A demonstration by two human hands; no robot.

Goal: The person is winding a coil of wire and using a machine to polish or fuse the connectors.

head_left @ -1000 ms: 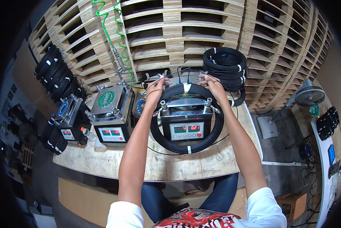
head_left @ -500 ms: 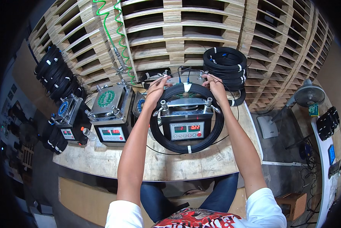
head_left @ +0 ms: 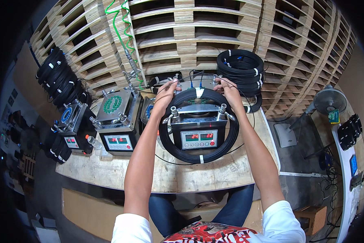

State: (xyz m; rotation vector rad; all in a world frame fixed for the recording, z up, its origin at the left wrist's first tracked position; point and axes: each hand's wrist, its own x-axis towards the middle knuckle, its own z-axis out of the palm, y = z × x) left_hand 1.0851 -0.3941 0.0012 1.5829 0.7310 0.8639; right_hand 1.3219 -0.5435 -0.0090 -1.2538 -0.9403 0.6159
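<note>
On the wooden table [head_left: 109,172], a black coil [head_left: 190,157] is looped around a machine [head_left: 199,128], backed by stacked pallets [head_left: 186,30]. The left hand [head_left: 165,95] and right hand [head_left: 230,94] are curled near rear posts; any grip cannot be told.

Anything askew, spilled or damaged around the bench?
Nothing looks spilled or damaged. The clear plastic bottle with an orange cap, left of the silver-and-black boxy machine with a green-studded top, looks odd: it leans, cap toward upper left, though fisheye bending may exaggerate that.
</note>
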